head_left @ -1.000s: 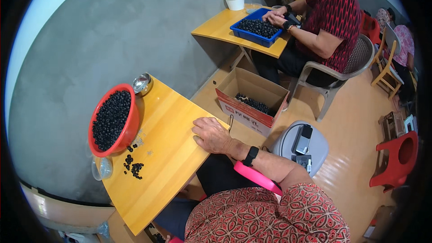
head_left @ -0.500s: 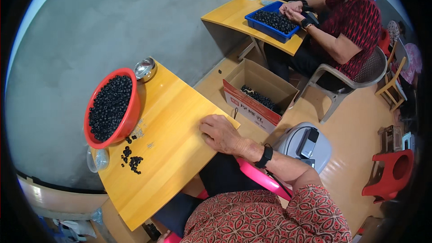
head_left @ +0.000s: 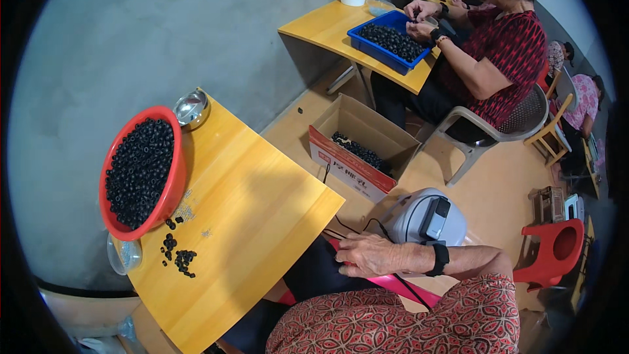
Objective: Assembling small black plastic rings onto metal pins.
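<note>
My right hand [head_left: 372,254], with a black band at the wrist, is off the table's near right corner, over the edge of a pink chair [head_left: 400,286]. Its fingers are curled and close together, their tips partly hidden. A thin black cord [head_left: 341,224] runs beside the fingers; whether they grip it I cannot make out. My left hand is out of sight. On the yellow table [head_left: 262,223] a red bowl [head_left: 179,177] stands heaped with small black rings [head_left: 141,174]. Several loose black pieces [head_left: 185,262] lie by it, near small pale bits [head_left: 185,211].
A metal bowl [head_left: 191,110] and a clear plastic tub [head_left: 124,255] flank the red bowl. Beyond the table stand an open carton [head_left: 354,180] and a grey rounded stool-like object [head_left: 406,213]. Ahead, another person [head_left: 491,72] works over a blue tray [head_left: 383,54]. A red chair [head_left: 553,249] stands right.
My right hand has left the tabletop and moved right and down, to the pink chair's edge. The view has shifted, so the table and bowl appear farther left. The other person's hands have risen slightly.
</note>
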The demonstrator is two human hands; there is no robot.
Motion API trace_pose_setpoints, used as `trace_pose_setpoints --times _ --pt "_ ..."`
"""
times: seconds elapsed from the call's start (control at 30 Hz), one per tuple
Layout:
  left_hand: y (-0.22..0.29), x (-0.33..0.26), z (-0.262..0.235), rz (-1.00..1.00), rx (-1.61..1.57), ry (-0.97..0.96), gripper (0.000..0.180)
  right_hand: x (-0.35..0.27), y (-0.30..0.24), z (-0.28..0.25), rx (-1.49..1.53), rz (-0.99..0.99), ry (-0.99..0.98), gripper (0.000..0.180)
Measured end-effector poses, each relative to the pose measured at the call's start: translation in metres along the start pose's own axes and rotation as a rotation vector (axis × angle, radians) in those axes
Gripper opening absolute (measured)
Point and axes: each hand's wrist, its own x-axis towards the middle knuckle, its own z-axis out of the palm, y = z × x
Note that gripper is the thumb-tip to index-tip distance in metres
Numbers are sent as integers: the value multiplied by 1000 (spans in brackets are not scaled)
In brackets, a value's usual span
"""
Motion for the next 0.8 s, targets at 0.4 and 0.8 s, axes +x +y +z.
trace_pose_setpoints --times 0.4,0.8 --pt "18 9 37 -42 23 13 49 -14 -2 38 160 38 148 20" --pt "31 32 35 12 85 -63 50 -19 -18 2 116 430 82 52"
